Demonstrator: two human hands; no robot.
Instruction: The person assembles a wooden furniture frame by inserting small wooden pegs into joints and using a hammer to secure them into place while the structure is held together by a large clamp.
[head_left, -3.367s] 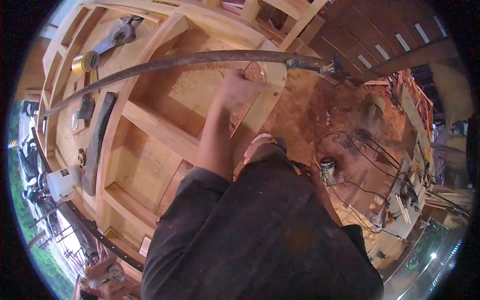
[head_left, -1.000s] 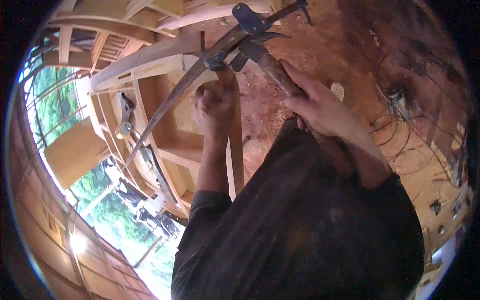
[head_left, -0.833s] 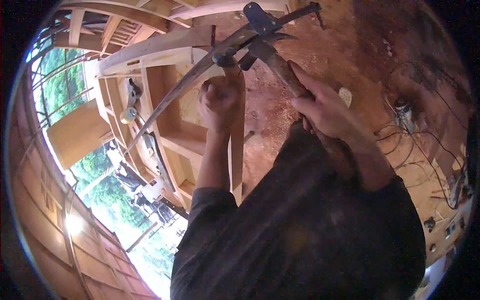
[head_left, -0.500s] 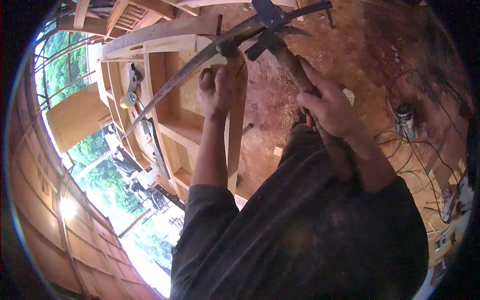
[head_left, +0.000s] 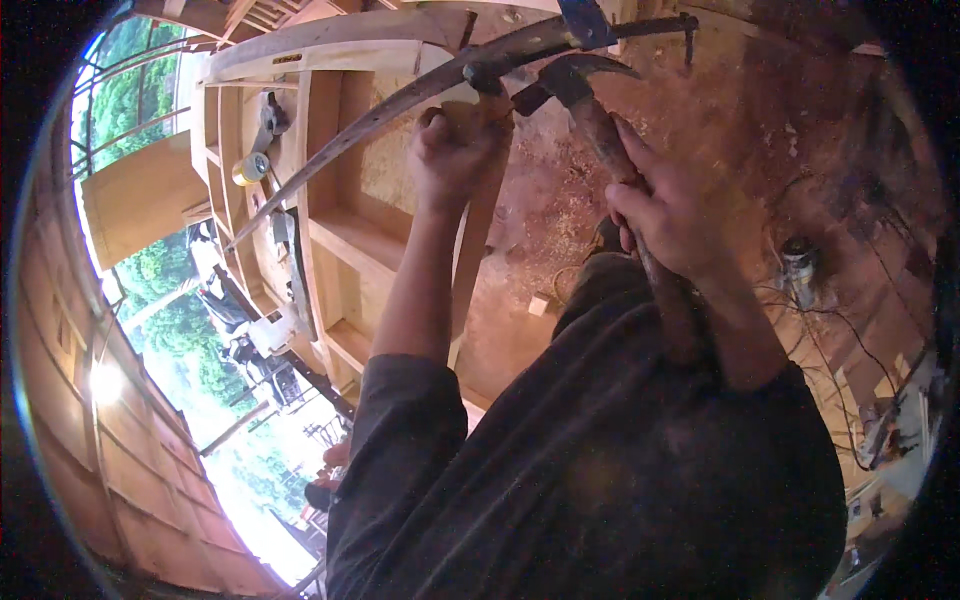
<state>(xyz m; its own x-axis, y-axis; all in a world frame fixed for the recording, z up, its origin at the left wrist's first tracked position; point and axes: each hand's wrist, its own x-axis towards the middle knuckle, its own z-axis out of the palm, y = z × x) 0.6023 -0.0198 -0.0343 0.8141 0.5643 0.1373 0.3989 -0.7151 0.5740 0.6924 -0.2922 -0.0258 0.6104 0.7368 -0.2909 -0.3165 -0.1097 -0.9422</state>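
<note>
My left hand (head_left: 455, 150) is closed in a fist around the top of a narrow upright wooden strip (head_left: 470, 260), just under a long curved dark metal bar (head_left: 400, 100). My right hand (head_left: 670, 215) grips the wooden handle of a claw hammer (head_left: 572, 78). The hammer's dark head hovers right beside my left fist, close under the bar. A blue clamp part (head_left: 585, 15) sits on the bar at the top edge. What my left fist presses against is hidden by the fingers.
A pale wooden frame with open compartments (head_left: 340, 230) lies below to the left, with a yellow tape roll (head_left: 250, 168) and a power tool (head_left: 270, 110) on it. Sawdust covers the reddish floor (head_left: 540, 200). Cables and a small machine (head_left: 798, 262) lie to the right.
Earlier only my left hand reached to the wood. My right hand has since come in with the hammer, and over the last second both have stayed near the bar while the view shifted slightly.
</note>
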